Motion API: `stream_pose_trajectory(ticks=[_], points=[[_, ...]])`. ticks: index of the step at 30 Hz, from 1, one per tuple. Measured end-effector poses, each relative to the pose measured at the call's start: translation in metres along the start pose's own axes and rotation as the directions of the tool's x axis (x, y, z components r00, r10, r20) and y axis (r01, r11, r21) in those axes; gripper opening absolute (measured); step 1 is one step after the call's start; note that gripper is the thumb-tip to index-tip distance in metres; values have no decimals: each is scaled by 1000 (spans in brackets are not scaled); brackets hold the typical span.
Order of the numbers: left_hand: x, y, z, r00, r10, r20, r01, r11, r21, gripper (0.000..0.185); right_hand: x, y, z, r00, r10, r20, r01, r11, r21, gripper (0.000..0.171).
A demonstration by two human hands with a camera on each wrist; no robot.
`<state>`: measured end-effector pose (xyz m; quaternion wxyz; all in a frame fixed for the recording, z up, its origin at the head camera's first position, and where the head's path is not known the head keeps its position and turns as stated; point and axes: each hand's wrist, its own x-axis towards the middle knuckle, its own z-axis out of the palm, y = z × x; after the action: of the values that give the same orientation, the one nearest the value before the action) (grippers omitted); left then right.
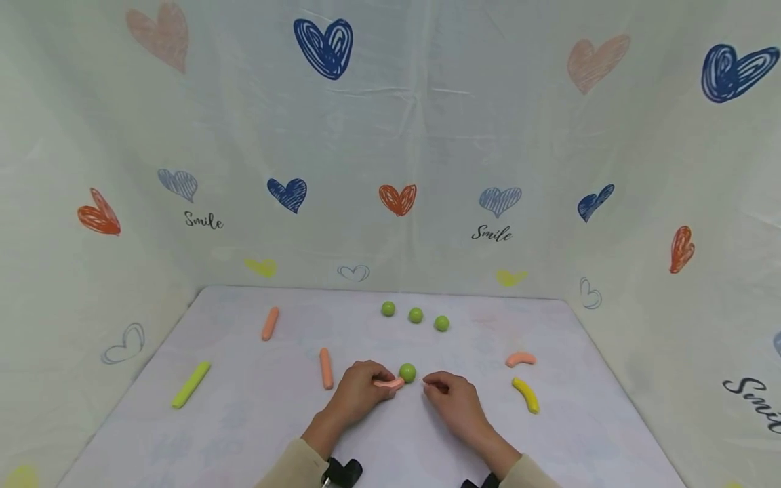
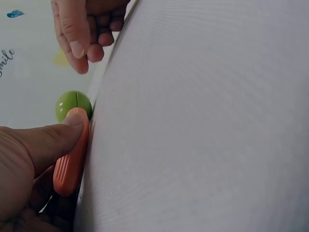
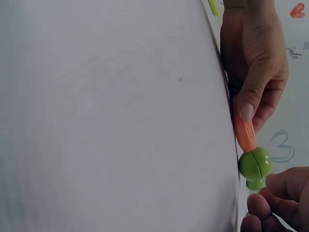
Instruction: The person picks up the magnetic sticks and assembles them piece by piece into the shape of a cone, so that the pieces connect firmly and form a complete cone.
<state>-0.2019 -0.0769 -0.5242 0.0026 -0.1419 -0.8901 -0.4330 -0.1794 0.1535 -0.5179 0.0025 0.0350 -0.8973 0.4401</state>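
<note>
My left hand (image 1: pixel 358 394) pinches a short, curved orange piece (image 1: pixel 390 384) with ridges on its side. The left wrist view shows the thumb lying along this piece (image 2: pixel 72 154), whose tip meets a green ball (image 2: pixel 72 104) with a seam across it. In the head view that ball (image 1: pixel 407 372) sits on the table between both hands. On the ball's other side is my right hand (image 1: pixel 454 407), holding nothing, with fingers loosely bent. Its fingertips (image 3: pixel 275 181) are close to the ball in the right wrist view.
Three green balls (image 1: pixel 415 315) form a row behind the hands. Two straight orange sticks (image 1: pixel 326 368) and a yellow-green stick (image 1: pixel 192 384) lie to the left. At the right are a curved orange piece (image 1: pixel 521 359) and a curved yellow one (image 1: pixel 525 395). Cloth with printed hearts surrounds the table (image 1: pixel 244 440).
</note>
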Motion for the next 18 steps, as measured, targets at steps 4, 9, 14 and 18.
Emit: stream_pose_trajectory(ticks=[4,9,14,18], points=[[0,0,0,1000,1,-12,-1,1000,-6,14,-1,7,-13,1000,24,-17,-24,999,25,17],[-1,1,0,1000,-4,-18,3,1000,-11,13,-4,16,-32,998,47,-50,-45,999,29,21],[-2,1,0,1000,6,-19,-6,1000,-24,14,-7,24,-61,992,51,-114,-54,998,-21,28],[-1,0,0,1000,11,-20,-12,1000,-20,14,-10,34,-94,985,40,-169,-54,996,-74,32]])
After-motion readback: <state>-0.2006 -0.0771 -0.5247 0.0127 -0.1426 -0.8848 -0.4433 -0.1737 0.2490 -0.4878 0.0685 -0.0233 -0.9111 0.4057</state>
